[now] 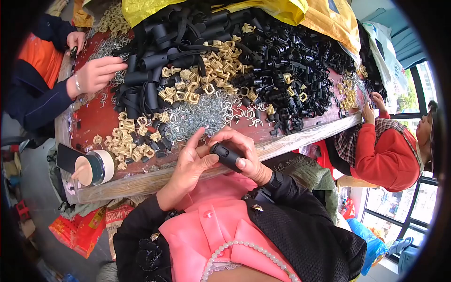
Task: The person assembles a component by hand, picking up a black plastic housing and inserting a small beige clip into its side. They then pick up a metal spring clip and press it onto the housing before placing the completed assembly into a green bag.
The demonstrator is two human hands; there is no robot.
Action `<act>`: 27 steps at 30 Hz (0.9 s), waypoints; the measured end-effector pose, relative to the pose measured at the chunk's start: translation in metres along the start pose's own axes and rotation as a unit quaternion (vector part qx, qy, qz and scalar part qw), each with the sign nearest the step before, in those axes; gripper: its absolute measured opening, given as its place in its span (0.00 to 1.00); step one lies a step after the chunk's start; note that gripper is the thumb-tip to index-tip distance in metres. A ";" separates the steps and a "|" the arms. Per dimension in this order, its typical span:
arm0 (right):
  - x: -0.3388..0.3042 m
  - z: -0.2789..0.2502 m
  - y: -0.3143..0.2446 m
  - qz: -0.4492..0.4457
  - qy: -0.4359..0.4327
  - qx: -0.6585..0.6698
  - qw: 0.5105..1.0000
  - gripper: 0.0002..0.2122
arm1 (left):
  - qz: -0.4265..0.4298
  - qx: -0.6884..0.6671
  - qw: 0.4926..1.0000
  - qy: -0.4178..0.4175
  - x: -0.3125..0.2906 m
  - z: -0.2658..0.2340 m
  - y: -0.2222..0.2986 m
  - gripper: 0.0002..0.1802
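A red table [96, 120] with a worn wooden front edge is heaped with small parts. A pile of black plastic pieces [291, 61] covers its far right, with black tubes [150, 61] beside them toward the left. Beige clips [197, 80] lie in the middle and another bunch [129, 141] near the front left. Small metal hooks [202, 115] form a grey heap between them. A jar with a white lid [94, 168] lies on its side at the front left corner, next to a dark phone [66, 157]. Yellow bags [305, 14] sit behind the table. A co-worker's hand [96, 74] reaches in at left; a person in a red top [385, 155] sits at right
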State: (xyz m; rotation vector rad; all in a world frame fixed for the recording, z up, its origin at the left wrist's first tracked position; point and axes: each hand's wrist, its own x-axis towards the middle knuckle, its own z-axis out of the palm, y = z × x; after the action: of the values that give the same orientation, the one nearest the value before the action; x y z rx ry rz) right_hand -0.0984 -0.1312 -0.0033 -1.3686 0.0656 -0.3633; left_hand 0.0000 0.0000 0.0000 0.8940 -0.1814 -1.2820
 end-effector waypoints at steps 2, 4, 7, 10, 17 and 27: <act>-0.003 0.000 0.001 -0.005 0.006 0.002 1.000 0.32 | 0.006 0.010 1.000 0.000 -0.001 0.001 -0.002 0.45; -0.006 0.000 0.001 -0.007 0.008 0.004 1.000 0.31 | 0.010 0.014 1.000 0.002 -0.003 0.004 -0.005 0.45; -0.005 0.001 -0.003 -0.016 0.012 0.023 1.000 0.31 | 0.023 0.015 1.000 0.002 -0.003 0.008 -0.003 0.43; -0.012 0.006 -0.003 0.038 0.023 0.035 0.998 0.33 | 0.030 0.042 0.999 0.015 -0.007 -0.001 -0.006 0.42; -0.005 0.006 -0.010 -0.041 -0.002 0.013 0.999 0.27 | 0.101 0.125 0.984 0.075 -0.011 0.012 0.025 0.35; 0.001 0.023 -0.005 -0.098 -0.106 -0.029 0.989 0.22 | 0.052 0.098 0.994 0.006 0.007 0.030 0.014 0.34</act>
State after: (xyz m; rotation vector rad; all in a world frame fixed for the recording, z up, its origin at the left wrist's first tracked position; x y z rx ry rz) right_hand -0.0927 -0.1105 0.0064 -1.4684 -0.2376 -0.3804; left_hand -0.0053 -0.0201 0.0269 1.0458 -0.3455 -1.1754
